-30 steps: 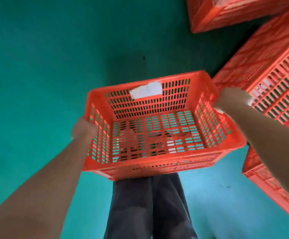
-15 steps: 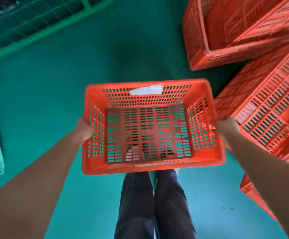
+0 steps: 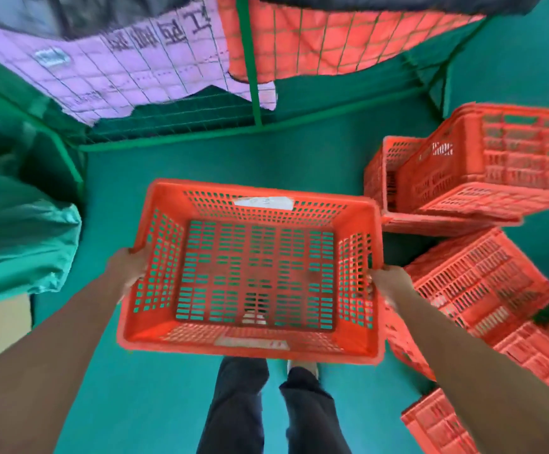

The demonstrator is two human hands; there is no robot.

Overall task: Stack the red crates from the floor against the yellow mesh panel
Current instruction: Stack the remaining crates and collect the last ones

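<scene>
An empty red crate (image 3: 358, 342) is held level above the green floor (image 3: 299, 158), its left wall gripped by the left hand (image 3: 129, 270) and its right wall by the right hand (image 3: 389, 283). To its right, other red crates (image 3: 482, 283) are piled askew, and a mesh panel (image 3: 181, 136) is seen beyond.

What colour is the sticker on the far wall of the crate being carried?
White sticker on the red crate; clearest in the head view.
</scene>
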